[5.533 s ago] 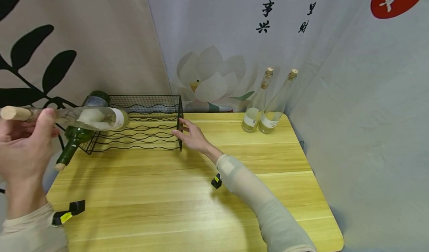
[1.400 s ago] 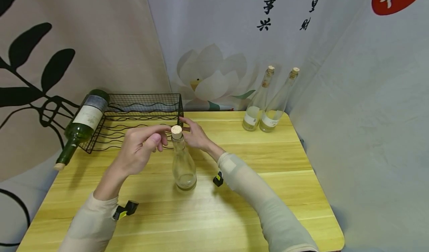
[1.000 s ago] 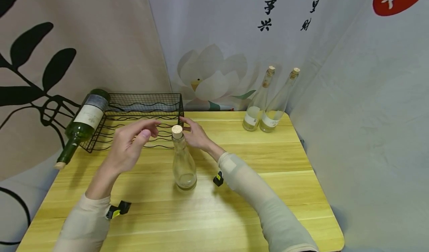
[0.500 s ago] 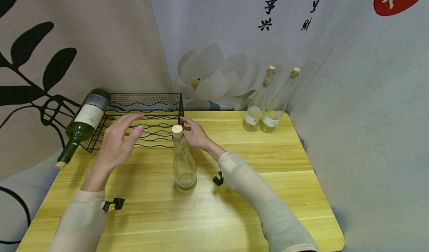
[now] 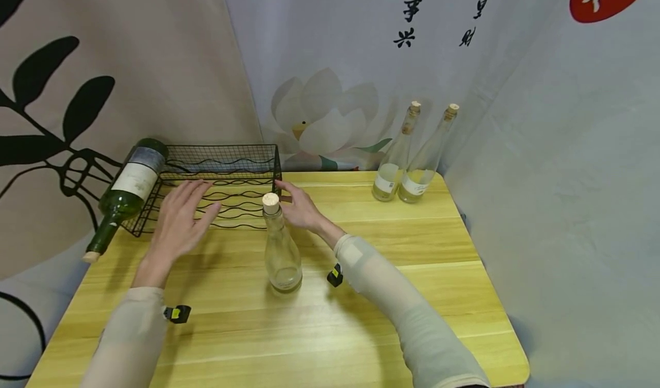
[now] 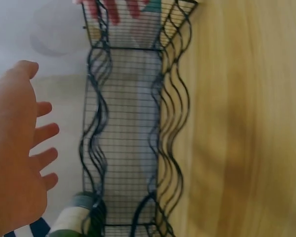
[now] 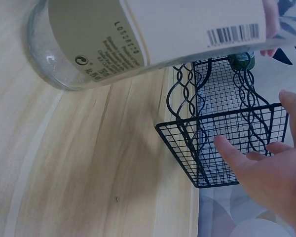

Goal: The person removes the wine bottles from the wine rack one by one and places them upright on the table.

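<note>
A black wire wine rack (image 5: 222, 153) with wavy rails stands along the back left of the table. My left hand (image 5: 177, 219) hovers over its front left part, fingers extended, holding nothing. In the left wrist view, the left hand (image 6: 12, 153) appears apart from the rack (image 6: 123, 123). My right hand (image 5: 304, 209) is at the rack's right end panel, its fingertips on or beside the mesh (image 7: 237, 133). A clear corked bottle (image 5: 282, 256) stands upright in front of the right hand; its label (image 7: 182, 29) faces the right wrist camera. A green wine bottle (image 5: 136, 179) lies tilted across the rack's left end.
Two clear corked bottles (image 5: 389, 170) stand close together at the table's back right. A pale curtain wall hangs behind the table (image 5: 402, 250). The green bottle's neck sticks out past the rack's front left corner.
The clear bottle, earlier gripped in my left hand, now stands on the table. That hand has let go, moved left away from it and straightened its fingers. The right hand stays at the rack.
</note>
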`<state>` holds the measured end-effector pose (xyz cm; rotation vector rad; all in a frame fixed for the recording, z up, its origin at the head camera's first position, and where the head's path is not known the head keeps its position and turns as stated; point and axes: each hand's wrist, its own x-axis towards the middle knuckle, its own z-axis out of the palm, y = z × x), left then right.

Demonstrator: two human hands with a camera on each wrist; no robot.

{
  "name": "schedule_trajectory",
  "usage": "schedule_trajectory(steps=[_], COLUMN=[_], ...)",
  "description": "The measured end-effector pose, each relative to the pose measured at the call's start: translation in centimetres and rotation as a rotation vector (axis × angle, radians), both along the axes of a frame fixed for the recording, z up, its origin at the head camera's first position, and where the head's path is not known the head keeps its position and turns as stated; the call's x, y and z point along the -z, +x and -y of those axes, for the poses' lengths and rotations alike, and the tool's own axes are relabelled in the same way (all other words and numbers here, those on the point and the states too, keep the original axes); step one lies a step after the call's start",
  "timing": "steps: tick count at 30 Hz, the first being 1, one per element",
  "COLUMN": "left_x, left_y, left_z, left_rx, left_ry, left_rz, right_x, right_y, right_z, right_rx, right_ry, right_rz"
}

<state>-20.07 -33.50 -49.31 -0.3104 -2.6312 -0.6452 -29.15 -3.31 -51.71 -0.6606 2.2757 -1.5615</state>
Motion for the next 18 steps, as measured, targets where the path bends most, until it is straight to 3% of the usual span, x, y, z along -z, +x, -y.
schedule_trajectory(steps=[9, 18], left_x=[1.9, 3.0], left_y=[-0.5, -0.8], left_z=[0.7, 0.5], left_rx=[-0.036, -0.016], left_ry=[-0.071, -0.085], left_rz=[0.173, 0.181], right_x=[0.2, 0.1], right_y=[0.0, 0.0], right_z=[0.1, 0.1], right_rx=[0.012, 0.002], right_ry=[0.028, 0.012], right_rz=[-0.006, -0.009])
